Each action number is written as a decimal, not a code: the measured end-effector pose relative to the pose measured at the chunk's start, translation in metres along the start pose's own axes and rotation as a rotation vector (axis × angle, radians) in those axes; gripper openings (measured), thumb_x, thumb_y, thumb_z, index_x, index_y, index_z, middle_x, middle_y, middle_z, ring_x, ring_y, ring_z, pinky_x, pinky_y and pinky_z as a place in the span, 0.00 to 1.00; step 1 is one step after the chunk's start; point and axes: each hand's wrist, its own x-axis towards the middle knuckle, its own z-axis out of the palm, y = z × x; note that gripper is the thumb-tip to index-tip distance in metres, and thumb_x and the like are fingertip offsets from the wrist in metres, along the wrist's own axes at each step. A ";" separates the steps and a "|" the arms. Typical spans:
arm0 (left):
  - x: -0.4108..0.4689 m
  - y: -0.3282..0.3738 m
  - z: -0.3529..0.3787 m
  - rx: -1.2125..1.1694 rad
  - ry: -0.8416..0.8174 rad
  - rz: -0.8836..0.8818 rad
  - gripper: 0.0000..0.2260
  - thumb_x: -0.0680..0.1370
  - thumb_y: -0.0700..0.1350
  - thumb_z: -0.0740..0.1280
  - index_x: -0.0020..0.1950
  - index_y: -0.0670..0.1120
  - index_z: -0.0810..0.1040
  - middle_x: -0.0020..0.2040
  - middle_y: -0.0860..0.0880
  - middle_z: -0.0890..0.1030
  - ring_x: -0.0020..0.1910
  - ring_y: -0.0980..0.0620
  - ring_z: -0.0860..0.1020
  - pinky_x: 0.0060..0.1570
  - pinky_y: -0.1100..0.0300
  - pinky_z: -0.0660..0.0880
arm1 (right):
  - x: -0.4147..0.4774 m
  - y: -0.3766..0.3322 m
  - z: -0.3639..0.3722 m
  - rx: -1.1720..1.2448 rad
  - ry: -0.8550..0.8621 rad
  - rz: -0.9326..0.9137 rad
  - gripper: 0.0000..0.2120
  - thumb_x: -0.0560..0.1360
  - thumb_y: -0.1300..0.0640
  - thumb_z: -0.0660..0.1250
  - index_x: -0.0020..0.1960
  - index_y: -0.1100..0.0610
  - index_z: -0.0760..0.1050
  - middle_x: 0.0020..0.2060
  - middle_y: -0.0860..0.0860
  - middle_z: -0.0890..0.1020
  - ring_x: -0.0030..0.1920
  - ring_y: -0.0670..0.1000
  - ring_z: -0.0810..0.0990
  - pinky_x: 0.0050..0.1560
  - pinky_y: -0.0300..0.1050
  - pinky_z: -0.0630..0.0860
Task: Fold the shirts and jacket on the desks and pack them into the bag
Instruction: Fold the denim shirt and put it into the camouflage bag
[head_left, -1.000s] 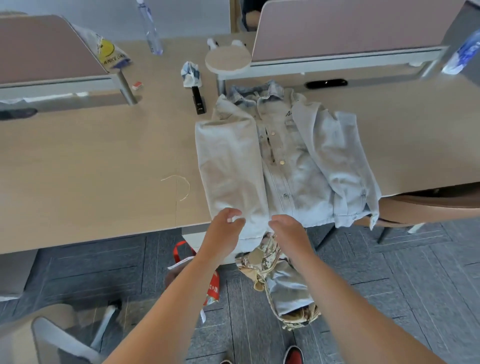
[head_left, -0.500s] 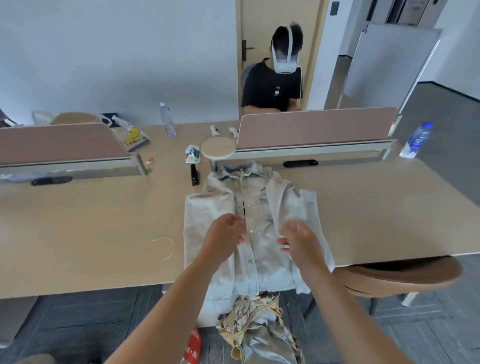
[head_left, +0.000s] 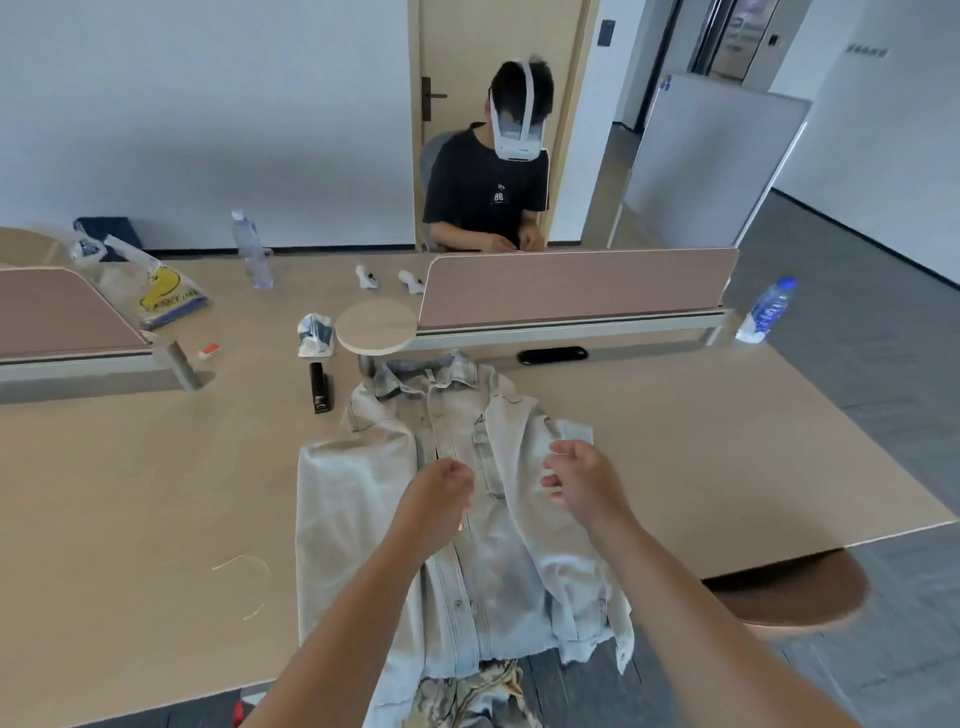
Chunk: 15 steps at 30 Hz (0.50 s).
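Jacket (head_left: 493, 566) lies front-up on worktop (head_left: 130, 493) with its hem over the near edge and its left side folded in, likely ready for the right side to follow. Right hand (head_left: 582, 478) hovers half-open above it, holding nothing. Left hand (head_left: 439, 488) has fingers curled under, grip not discernible. Black stapler (head_left: 320, 387) and round disc (head_left: 376, 327) sit near the collar, clear of the fold.
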 end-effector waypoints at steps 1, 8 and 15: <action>0.010 0.002 0.003 -0.023 -0.017 -0.021 0.08 0.80 0.41 0.59 0.48 0.40 0.76 0.42 0.44 0.80 0.38 0.47 0.76 0.37 0.54 0.71 | 0.009 -0.001 -0.001 -0.013 0.013 0.005 0.08 0.77 0.60 0.64 0.55 0.55 0.77 0.43 0.51 0.82 0.42 0.50 0.82 0.49 0.52 0.81; 0.072 0.022 0.033 0.038 -0.034 0.008 0.10 0.80 0.46 0.61 0.53 0.43 0.80 0.46 0.44 0.84 0.45 0.43 0.83 0.48 0.47 0.80 | 0.074 -0.004 -0.028 -0.072 0.072 0.034 0.01 0.78 0.58 0.66 0.48 0.55 0.77 0.41 0.52 0.81 0.38 0.49 0.81 0.38 0.45 0.78; 0.125 0.032 0.095 0.015 -0.038 -0.116 0.07 0.76 0.41 0.58 0.42 0.44 0.75 0.41 0.45 0.79 0.37 0.50 0.81 0.37 0.55 0.70 | 0.173 0.022 -0.065 -0.237 0.007 0.052 0.04 0.74 0.56 0.64 0.44 0.55 0.78 0.40 0.52 0.83 0.41 0.54 0.80 0.41 0.50 0.78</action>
